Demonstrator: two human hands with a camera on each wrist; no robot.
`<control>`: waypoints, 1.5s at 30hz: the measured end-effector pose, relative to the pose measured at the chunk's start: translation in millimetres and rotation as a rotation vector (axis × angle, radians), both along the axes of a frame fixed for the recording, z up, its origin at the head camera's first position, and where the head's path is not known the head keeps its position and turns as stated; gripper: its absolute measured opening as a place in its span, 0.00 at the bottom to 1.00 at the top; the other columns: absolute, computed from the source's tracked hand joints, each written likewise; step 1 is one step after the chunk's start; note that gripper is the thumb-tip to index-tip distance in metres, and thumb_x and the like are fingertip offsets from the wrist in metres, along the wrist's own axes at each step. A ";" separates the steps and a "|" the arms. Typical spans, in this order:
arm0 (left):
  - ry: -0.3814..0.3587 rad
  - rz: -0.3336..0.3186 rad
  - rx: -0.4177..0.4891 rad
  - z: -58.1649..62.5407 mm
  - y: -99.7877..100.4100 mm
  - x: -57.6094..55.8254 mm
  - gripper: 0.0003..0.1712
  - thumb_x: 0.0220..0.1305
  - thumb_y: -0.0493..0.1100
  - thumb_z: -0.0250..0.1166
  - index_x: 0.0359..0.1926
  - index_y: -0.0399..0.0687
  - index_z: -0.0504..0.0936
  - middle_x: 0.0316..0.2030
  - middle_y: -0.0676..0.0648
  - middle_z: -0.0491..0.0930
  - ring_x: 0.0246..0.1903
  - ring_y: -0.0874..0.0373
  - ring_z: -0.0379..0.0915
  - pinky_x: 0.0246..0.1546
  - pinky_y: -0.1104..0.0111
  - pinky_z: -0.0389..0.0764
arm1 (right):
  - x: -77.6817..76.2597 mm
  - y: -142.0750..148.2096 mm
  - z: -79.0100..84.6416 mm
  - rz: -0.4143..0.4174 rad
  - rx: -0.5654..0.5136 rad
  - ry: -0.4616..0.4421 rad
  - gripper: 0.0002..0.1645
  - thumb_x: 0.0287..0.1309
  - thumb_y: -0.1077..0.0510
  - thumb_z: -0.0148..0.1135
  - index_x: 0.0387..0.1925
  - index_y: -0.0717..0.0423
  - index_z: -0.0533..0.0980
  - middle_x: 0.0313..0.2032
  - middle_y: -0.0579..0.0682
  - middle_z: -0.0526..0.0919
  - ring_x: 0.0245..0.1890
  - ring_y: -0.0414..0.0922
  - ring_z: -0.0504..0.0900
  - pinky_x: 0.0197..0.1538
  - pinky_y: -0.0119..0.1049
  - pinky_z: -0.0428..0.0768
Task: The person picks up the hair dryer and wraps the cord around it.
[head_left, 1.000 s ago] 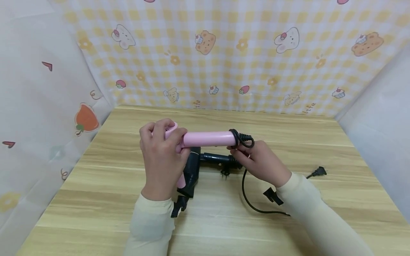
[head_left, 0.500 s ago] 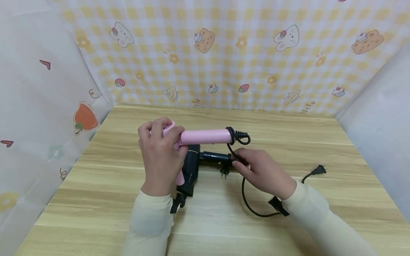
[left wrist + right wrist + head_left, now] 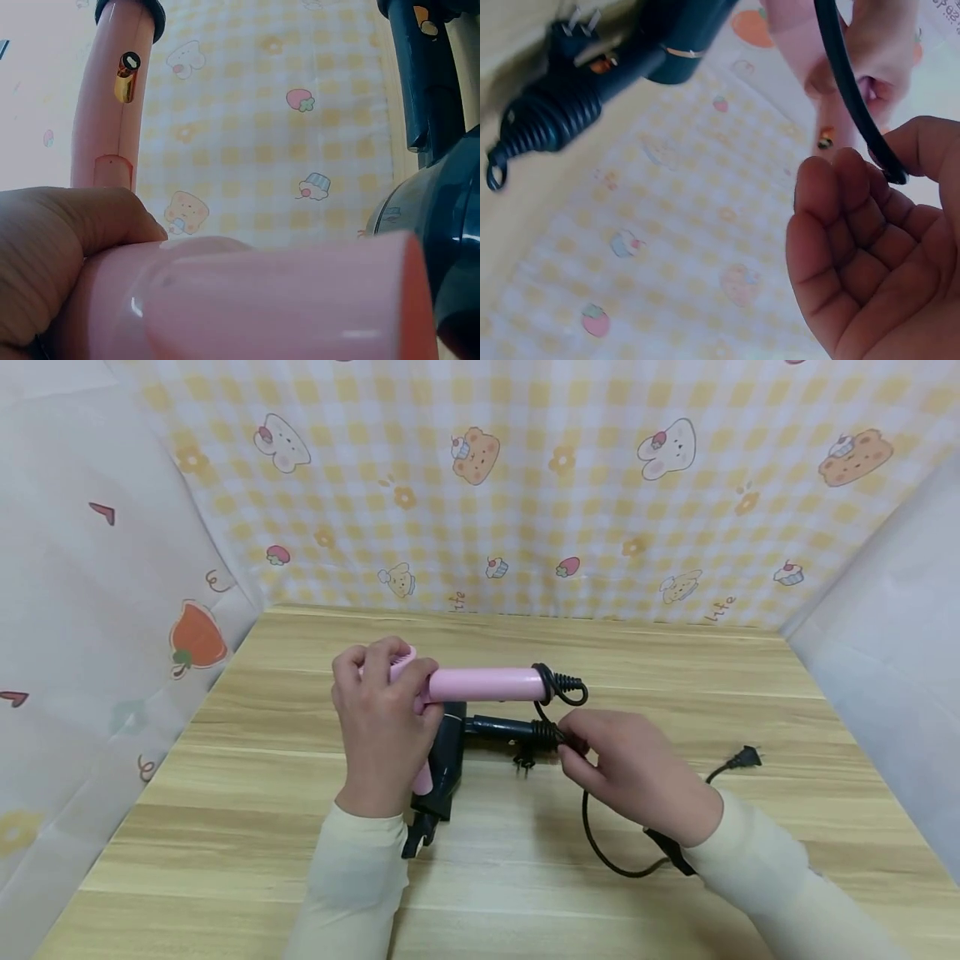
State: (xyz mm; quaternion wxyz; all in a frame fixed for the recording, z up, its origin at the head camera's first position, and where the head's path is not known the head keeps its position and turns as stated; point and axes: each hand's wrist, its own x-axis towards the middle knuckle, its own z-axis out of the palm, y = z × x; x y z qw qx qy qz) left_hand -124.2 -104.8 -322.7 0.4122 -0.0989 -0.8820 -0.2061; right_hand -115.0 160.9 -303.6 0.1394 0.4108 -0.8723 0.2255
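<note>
My left hand [image 3: 382, 727] grips a pink hair dryer [image 3: 487, 685] by its head, holding it above the table with the handle pointing right. Black cord is looped around the end of that handle. In the right wrist view, my right hand [image 3: 877, 247] pinches the pink dryer's black cord [image 3: 847, 90] between thumb and fingers, below and right of the handle end in the head view. Under the pink dryer lies a dark hair dryer [image 3: 447, 760], its own cord wound around its handle. The left wrist view shows the pink barrel [image 3: 285, 300] close up.
The cord's free length [image 3: 626, 872] curves over the wooden table [image 3: 225, 793], ending in a black plug [image 3: 745, 757] on the right. The dark dryer's plug [image 3: 524, 762] sits beside its handle. A patterned cloth [image 3: 525, 510] rises behind the table.
My right hand has moved down from the pink dryer's handle end, then slightly right, drawing out a stretch of cord. My left hand and the pink dryer stay nearly still.
</note>
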 end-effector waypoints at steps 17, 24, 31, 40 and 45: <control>0.093 -0.033 -0.034 -2.4 6.4 -3.9 0.10 0.50 0.36 0.74 0.36 0.43 0.88 0.48 0.41 0.76 0.48 0.38 0.62 0.41 0.47 0.68 | -16.4 1.6 38.1 -0.006 -0.077 0.180 0.12 0.51 0.68 0.72 0.36 0.55 0.78 0.29 0.43 0.79 0.23 0.35 0.69 0.25 0.32 0.71; 0.104 -0.063 -0.059 -2.0 5.0 -3.8 0.10 0.49 0.36 0.75 0.35 0.44 0.88 0.48 0.41 0.76 0.48 0.38 0.63 0.43 0.47 0.67 | -28.6 1.3 42.1 0.008 -0.123 0.070 0.15 0.55 0.72 0.68 0.43 0.59 0.76 0.34 0.45 0.78 0.27 0.35 0.73 0.29 0.33 0.75; 0.116 -0.060 -0.086 1.8 2.5 -0.9 0.08 0.50 0.36 0.73 0.35 0.45 0.87 0.47 0.41 0.76 0.49 0.38 0.63 0.45 0.47 0.68 | -40.7 4.5 47.2 0.013 -0.177 -0.110 0.11 0.61 0.68 0.65 0.43 0.55 0.78 0.34 0.42 0.79 0.27 0.37 0.73 0.29 0.30 0.70; 0.127 -0.079 -0.083 9.0 2.6 4.2 0.08 0.50 0.35 0.72 0.34 0.45 0.86 0.47 0.42 0.76 0.50 0.38 0.63 0.46 0.46 0.67 | -57.1 8.5 47.6 -0.014 -0.210 -0.305 0.05 0.65 0.62 0.63 0.42 0.53 0.80 0.31 0.43 0.81 0.30 0.41 0.76 0.36 0.32 0.74; 0.138 -0.105 -0.058 11.4 3.4 6.1 0.07 0.50 0.33 0.71 0.33 0.45 0.86 0.46 0.41 0.76 0.49 0.38 0.62 0.47 0.46 0.66 | -65.4 9.8 42.6 -0.037 -0.221 -0.381 0.06 0.67 0.61 0.61 0.44 0.55 0.80 0.36 0.46 0.83 0.34 0.42 0.78 0.38 0.33 0.76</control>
